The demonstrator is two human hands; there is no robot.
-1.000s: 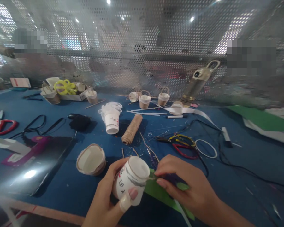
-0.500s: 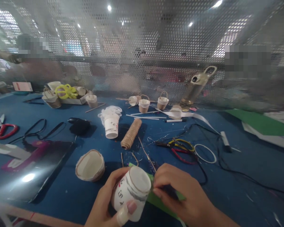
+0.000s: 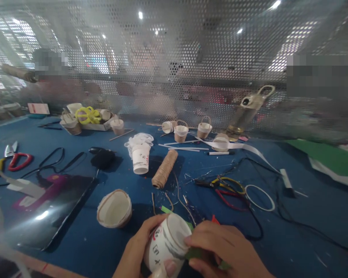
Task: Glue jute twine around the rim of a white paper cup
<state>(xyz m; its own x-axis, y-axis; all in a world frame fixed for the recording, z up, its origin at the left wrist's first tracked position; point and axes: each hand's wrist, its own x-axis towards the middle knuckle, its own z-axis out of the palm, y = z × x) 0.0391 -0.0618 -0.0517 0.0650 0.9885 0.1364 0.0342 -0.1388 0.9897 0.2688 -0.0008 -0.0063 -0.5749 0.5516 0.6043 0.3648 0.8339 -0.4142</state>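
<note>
Change: both hands and cup are now set lower and nearer the table's front edge than before.
Table: blue.
Twine spool: lying mid-table.
Wrapped basket: finished, left of the hands.
Paper cup: upturned, unwrapped, gripped by left hand.
Right hand: fingers pinched on green strip at the cup's side.

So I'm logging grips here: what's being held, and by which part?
Left hand holds the paper cup by its side; right hand presses its rim.

Both hands & cup cropped at btm edge.
</note>
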